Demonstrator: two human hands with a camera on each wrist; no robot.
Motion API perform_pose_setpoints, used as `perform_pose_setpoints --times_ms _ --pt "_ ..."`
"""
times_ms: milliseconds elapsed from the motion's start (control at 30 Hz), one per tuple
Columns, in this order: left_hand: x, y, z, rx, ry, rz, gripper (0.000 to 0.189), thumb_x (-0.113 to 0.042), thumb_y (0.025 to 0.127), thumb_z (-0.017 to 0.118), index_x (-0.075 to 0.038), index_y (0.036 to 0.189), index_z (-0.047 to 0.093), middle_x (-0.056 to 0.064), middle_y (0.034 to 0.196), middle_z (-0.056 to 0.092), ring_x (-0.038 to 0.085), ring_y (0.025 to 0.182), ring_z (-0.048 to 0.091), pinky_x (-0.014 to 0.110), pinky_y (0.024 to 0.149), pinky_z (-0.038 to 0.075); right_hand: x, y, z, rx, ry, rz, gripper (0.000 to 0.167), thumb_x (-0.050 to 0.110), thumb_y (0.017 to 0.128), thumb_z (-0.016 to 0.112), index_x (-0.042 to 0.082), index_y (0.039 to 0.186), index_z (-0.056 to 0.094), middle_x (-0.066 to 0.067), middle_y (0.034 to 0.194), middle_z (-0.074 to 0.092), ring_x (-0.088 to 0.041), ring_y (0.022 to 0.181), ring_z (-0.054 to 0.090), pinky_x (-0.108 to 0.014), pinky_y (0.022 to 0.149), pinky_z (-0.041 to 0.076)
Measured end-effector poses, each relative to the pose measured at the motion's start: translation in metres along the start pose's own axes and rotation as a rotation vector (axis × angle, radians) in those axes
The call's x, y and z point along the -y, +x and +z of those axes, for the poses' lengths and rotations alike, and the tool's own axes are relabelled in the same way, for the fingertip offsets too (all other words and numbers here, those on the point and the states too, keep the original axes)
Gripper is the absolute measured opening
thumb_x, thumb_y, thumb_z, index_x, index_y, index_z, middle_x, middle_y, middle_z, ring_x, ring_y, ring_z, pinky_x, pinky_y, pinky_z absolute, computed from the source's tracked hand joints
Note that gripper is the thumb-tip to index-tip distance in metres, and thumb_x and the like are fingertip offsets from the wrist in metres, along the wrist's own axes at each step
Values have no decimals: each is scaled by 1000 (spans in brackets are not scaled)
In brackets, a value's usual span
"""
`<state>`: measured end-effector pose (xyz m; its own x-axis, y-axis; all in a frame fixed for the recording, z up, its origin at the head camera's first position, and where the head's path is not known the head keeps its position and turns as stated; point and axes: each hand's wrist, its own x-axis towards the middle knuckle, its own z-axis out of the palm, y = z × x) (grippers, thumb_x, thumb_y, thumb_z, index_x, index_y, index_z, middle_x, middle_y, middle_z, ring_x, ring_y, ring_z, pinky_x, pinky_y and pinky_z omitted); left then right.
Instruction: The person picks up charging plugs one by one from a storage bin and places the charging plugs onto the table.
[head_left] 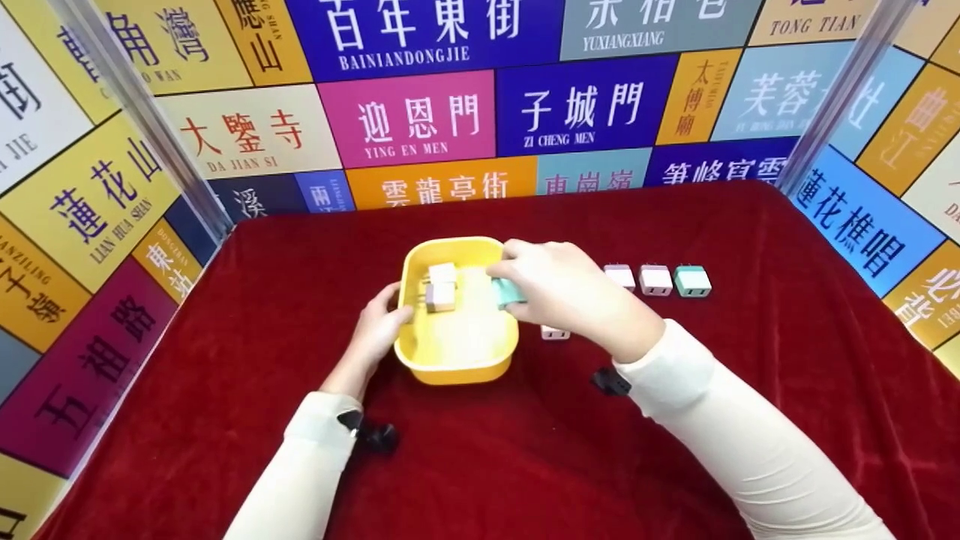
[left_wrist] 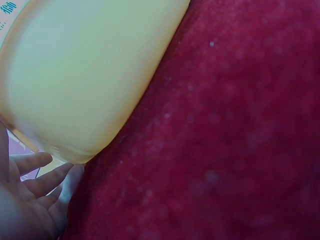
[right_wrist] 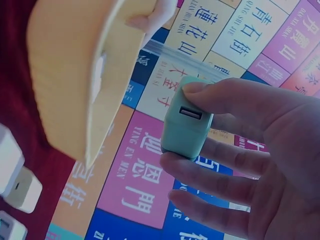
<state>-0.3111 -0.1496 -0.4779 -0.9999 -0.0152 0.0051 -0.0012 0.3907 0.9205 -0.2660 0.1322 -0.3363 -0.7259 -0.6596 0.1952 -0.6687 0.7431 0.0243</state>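
Note:
My left hand [head_left: 377,326] grips the left side of a yellow plastic bin [head_left: 455,377], thumb over the rim and fingers along the outer wall. In the left wrist view, its fingertips [left_wrist: 75,172] touch the bin's outside. At the bin's right rim, my right hand [head_left: 559,289] pinches a mint-green USB charger [right_wrist: 186,127] between thumb and fingers, its USB slot visible in the right wrist view. Inside the bin, towards its left side, lie a white charger [head_left: 442,274] and a purple-and-white charger [head_left: 440,297] with prongs pointing left.
Right of the bin, a row holds a pale purple charger [head_left: 619,277], a mauve-topped charger [head_left: 655,280] and a green-topped charger [head_left: 692,282]. A pink charger [head_left: 555,332] sits partly hidden below my right hand. Red velvet cloth [head_left: 262,360] covers the table; sign-patterned panels [head_left: 420,112] stand behind.

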Motion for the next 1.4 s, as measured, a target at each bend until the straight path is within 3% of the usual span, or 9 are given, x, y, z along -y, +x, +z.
perform_pose_setpoints --times_ms 167,433,800,1400 --pt "0 0 1 4 3 -3 61 -11 94 58 -6 155 54 20 139 64 29 115 61 39 98 50 -13 -11 6 -10 -2 23 38 27 89 85 18 126 77 -5 103 62 -25 84 62 -41 73 56" --pt "0 0 1 -2 -5 9 60 -10 94 58 -6 154 55 20 137 64 29 115 60 39 98 50 -37 -28 15 0 1 65 43 26 86 87 17 127 79 -7 109 67 -28 85 66 -44 74 59" --pt "0 0 2 1 -15 16 62 -10 92 58 -4 154 55 20 136 64 29 116 59 39 100 49 -73 -58 20 -50 21 141 47 23 81 90 13 125 76 -8 115 71 -32 86 68 -50 73 59" --pt "1 1 -1 2 3 3 61 -10 93 58 -6 154 55 20 135 65 29 113 61 37 96 50 -117 -107 15 12 73 279 40 17 81 87 11 120 77 -10 112 70 -32 86 65 -55 77 57"
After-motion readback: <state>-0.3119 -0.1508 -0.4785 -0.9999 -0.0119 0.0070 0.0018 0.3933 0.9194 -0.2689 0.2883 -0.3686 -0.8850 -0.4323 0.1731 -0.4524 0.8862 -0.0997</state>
